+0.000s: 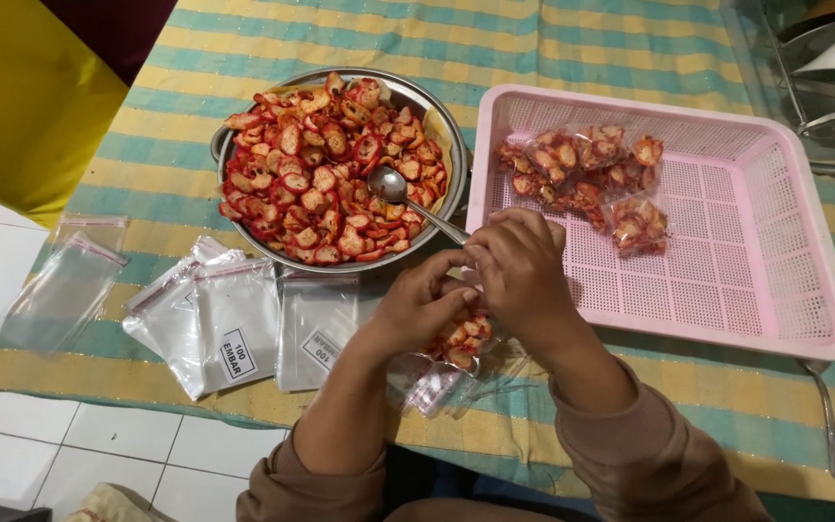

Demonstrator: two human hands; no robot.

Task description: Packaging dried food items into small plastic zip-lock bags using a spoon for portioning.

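Fingers (488, 253) of both my hands pinch one small clear bag of red chips (463, 336), its top hidden behind them, just before the pink mesh basket (746, 290). Round metal bowl (229, 140): chips heaped, one spoon (388, 184). Basket: about four filled bags (582, 174), blurred together.

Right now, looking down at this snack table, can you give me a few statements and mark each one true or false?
1. Both hands, left hand and right hand, hold a small clear bag of red chips. True.
2. The metal bowl is empty. False: it is heaped with red chips, with a spoon lying in it.
3. The pink basket holds a few filled bags. True.
4. The empty plastic bags are stacked inside the basket. False: they lie on the striped cloth, left of the hands.
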